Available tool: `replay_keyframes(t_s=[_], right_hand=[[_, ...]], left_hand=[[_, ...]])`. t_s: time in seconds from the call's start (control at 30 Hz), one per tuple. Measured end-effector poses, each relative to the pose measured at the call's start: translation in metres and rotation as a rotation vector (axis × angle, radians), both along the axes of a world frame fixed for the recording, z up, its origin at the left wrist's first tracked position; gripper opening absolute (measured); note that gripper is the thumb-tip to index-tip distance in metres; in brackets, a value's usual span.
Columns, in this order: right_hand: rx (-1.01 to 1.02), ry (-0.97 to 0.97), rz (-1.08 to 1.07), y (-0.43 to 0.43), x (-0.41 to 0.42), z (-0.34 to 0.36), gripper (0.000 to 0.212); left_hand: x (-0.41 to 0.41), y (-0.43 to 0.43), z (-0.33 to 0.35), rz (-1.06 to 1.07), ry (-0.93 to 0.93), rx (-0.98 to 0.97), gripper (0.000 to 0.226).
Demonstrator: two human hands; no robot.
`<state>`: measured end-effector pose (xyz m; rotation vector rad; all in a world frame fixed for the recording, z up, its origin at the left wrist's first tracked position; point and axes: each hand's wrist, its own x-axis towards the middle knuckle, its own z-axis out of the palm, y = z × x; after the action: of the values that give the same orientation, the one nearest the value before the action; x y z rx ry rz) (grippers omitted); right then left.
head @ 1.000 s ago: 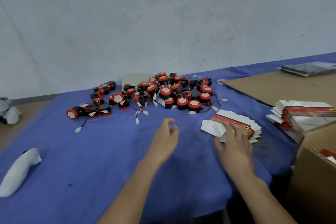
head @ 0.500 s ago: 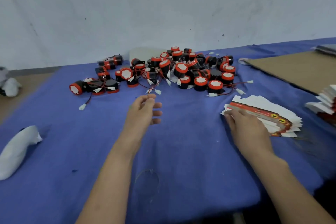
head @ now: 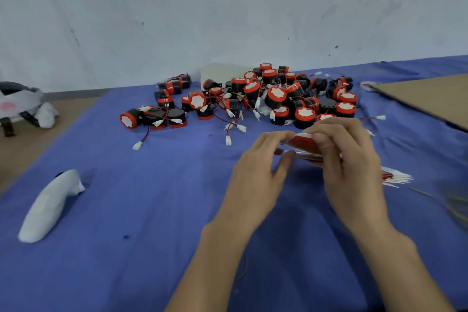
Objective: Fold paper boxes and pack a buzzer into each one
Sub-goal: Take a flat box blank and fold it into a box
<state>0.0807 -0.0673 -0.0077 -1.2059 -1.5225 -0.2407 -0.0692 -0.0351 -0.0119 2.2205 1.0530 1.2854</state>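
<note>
The blue-clothed bench (head: 126, 210) stood against a scuffed white wall (head: 228, 7). Fingers (head: 326, 132) of the left hand (head: 255, 180) and right hand (head: 352, 167) pinched one flat paper box (head: 304, 143).

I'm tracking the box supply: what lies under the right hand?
The right hand pinches one flat box. Beneath it, red-and-white edges of the box stack stick out on the blue cloth; the hand covers the rest, so no count.

Red-white paper box (head: 301, 139) near buzzer pile (head: 277, 95)
</note>
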Motion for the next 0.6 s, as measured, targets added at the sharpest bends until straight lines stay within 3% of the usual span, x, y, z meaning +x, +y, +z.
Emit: replay_keyframes(t_s=[0.1, 0.2, 0.27, 0.37, 0.43, 0.5, 0.6], right_hand=[[-0.022, 0.107, 0.101, 0.0, -0.002, 0.001, 0.027], [-0.098, 0.383, 0.108, 0.001, 0.006, 0.001, 0.037], [-0.185, 0.432, 0.022, 0.004, 0.02, -0.003, 0.038], [-0.578, 0.338, -0.099, 0.009, 0.04, -0.02, 0.031], [-0.78, 0.186, -0.142, 0.011, 0.046, -0.031, 0.038], [-0.824, 0.065, -0.14, 0.012, 0.049, -0.036, 0.048], [-0.799, 0.086, -0.118, 0.015, 0.054, -0.039, 0.055]], left_hand=[[-0.001, 0.007, 0.003, 0.047, -0.031, 0.006, 0.009], [-0.005, 0.01, 0.005, 0.069, 0.038, 0.066, 0.013], [-0.011, 0.014, 0.004, 0.093, 0.157, 0.201, 0.017], [-0.015, 0.021, 0.001, 0.071, 0.304, 0.223, 0.018], [-0.013, 0.021, -0.006, 0.044, 0.402, 0.163, 0.018], [-0.008, 0.02, -0.014, -0.014, 0.455, 0.129, 0.017], [-0.002, 0.018, -0.02, -0.1, 0.473, 0.094, 0.032]])
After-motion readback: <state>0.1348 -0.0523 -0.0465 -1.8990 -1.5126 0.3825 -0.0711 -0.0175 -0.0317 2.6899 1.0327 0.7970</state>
